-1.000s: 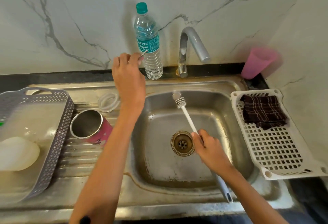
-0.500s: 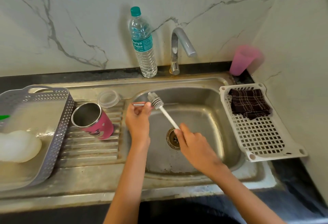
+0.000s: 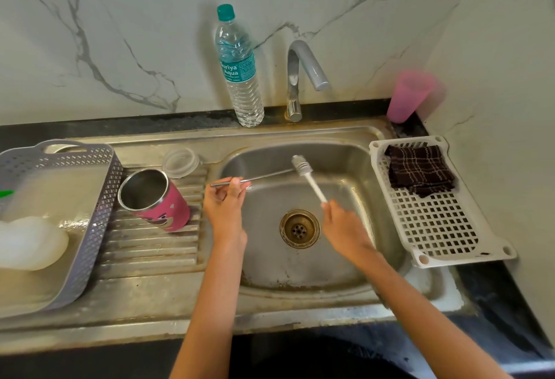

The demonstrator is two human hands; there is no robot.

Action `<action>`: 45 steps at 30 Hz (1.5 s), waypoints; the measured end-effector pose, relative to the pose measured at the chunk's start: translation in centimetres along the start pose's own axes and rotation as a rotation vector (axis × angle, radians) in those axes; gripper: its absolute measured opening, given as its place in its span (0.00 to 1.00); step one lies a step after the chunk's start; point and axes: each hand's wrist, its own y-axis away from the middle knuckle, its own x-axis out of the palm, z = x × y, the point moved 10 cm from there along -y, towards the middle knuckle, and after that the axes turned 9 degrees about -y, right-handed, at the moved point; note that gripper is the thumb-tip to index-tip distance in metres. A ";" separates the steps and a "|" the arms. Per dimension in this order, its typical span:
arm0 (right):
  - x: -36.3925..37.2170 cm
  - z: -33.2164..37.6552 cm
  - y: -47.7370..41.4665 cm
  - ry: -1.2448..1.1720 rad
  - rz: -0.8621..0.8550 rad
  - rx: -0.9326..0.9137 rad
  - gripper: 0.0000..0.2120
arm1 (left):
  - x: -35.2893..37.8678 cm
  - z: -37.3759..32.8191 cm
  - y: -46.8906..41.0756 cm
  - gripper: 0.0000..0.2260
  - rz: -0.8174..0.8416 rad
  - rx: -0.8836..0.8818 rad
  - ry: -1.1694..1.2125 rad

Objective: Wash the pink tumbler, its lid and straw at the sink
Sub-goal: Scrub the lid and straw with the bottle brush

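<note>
Head cam, looking down. I see the L hand [image 3: 223,207] up-left of the drain [image 3: 299,229], pinching the metal straw [image 3: 264,175] betw. thumb & fingertips and holding it roughly level. The R hand [image 3: 345,228], just right of the drain, is clenched round the handle of the white brush [image 3: 303,166]. Its bristle head sits above the drain, touching the straw's far end. The pink tumbler [image 3: 162,204] is well left of the drain, open mouth toward cam. The clear lid [image 3: 180,162] is further up-left.

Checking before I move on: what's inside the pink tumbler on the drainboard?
Only bare steel wall shows inside the pink tumbler; nothing lies in it. Its near inner side is hidden behind the rim.
</note>
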 end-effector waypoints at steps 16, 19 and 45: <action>3.2 3.7 2.1 0.035 0.068 -0.219 0.18 | 0.7 1.0 -0.9 0.08 0.004 0.022 -0.076; 1.6 -0.1 -1.0 0.040 0.017 -0.011 0.17 | 0.0 0.6 -0.9 0.08 -0.007 0.051 -0.096; 1.0 3.2 5.4 -0.015 0.088 -0.204 0.15 | 2.1 -2.3 2.1 0.15 -0.046 0.315 -0.417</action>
